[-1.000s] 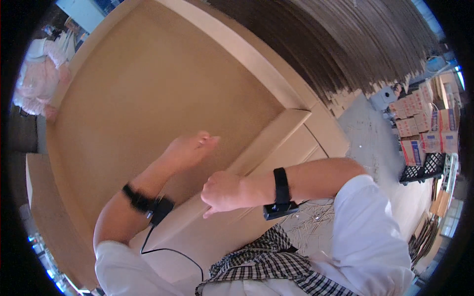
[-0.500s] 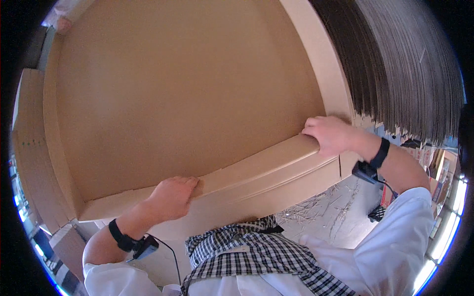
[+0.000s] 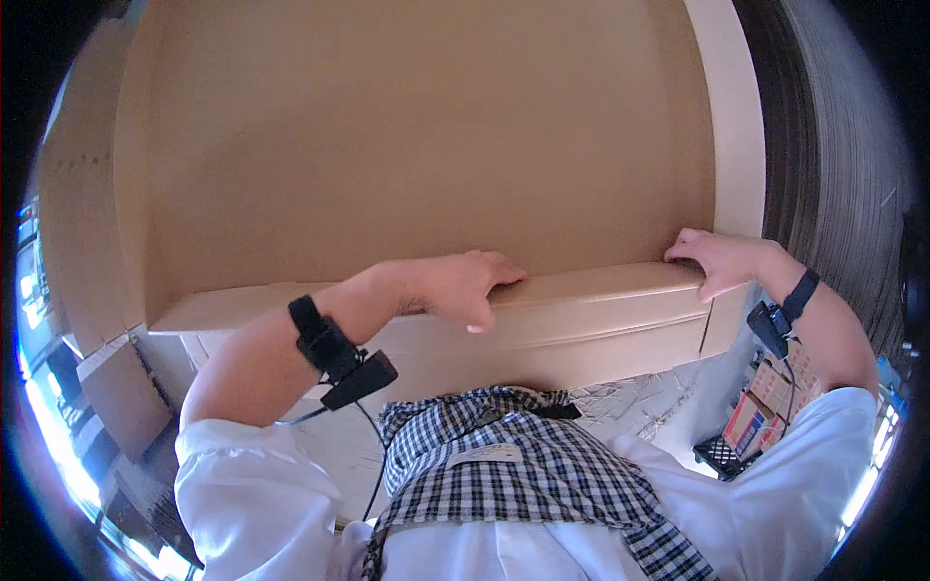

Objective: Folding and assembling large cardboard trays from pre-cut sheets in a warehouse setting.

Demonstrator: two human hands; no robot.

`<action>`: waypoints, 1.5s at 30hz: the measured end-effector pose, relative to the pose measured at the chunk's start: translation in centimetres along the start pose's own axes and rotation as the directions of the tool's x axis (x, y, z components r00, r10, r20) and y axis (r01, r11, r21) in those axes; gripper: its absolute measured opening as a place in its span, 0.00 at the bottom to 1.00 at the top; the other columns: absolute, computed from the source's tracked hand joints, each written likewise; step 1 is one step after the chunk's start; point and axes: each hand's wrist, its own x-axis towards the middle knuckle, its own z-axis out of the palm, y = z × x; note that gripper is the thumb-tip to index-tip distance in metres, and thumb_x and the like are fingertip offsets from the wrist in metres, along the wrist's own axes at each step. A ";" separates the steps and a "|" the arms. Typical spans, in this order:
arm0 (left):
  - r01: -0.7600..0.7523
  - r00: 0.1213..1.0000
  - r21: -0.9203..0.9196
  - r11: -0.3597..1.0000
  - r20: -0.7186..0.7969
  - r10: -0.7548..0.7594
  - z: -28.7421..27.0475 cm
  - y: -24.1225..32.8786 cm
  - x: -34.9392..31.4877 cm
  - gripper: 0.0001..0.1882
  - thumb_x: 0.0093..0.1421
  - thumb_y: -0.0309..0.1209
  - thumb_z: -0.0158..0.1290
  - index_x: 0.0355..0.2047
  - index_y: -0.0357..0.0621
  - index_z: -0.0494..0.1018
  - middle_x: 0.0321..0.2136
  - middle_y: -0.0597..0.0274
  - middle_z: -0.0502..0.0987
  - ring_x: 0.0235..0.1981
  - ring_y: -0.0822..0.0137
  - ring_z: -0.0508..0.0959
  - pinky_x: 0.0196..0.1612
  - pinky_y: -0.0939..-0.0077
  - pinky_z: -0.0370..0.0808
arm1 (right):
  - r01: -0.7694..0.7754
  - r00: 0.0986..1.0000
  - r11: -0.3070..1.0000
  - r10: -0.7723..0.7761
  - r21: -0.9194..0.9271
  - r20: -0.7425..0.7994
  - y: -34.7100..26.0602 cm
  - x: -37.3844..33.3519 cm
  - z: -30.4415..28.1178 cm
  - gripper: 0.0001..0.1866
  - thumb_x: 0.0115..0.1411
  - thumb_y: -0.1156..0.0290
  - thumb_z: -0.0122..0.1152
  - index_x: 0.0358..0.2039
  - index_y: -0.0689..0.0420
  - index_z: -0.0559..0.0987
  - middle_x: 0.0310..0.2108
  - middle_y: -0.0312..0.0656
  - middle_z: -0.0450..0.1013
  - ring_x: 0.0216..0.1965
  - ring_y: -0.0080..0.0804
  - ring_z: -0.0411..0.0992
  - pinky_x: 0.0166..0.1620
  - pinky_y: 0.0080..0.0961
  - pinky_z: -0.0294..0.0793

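A large brown cardboard box (image 3: pixel 417 145), shallow and wide, lies before me with its plain inner face upward. Along its near side runs a folded cardboard flap (image 3: pixel 591 285) with crease lines on the outer face. My left hand (image 3: pixel 467 286) straddles this flap near its middle, fingers over the top and thumb on the outer side. At the near right corner my right hand (image 3: pixel 722 259) grips the same flap, fingertips inside and thumb outside. The fingertips of both hands are partly hidden behind the fold.
Stacked grey-brown cardboard sheets (image 3: pixel 852 165) stand close along the right. More cardboard (image 3: pixel 82 213) rises at the left. Paper scraps (image 3: pixel 649 407) litter the floor below, beside a black crate (image 3: pixel 722 455) and a red-and-white carton (image 3: pixel 751 421).
My left hand has slid rightward along the flap, closer to the right hand. The right hand stays at the corner. My view has shifted, and the near flap now looks more level.
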 end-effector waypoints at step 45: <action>0.145 0.100 -0.261 0.954 -0.956 -0.277 5.6 -10.0 -31.2 0.59 0.39 0.21 0.68 0.67 0.46 0.43 0.55 0.45 0.68 0.56 0.55 0.70 0.56 0.65 0.70 | 0.020 0.990 0.989 0.001 -0.146 0.143 -26.9 11.6 -3.9 0.42 0.41 0.58 0.63 0.56 0.65 0.65 0.54 0.59 0.63 0.54 0.53 0.63 0.58 0.37 0.63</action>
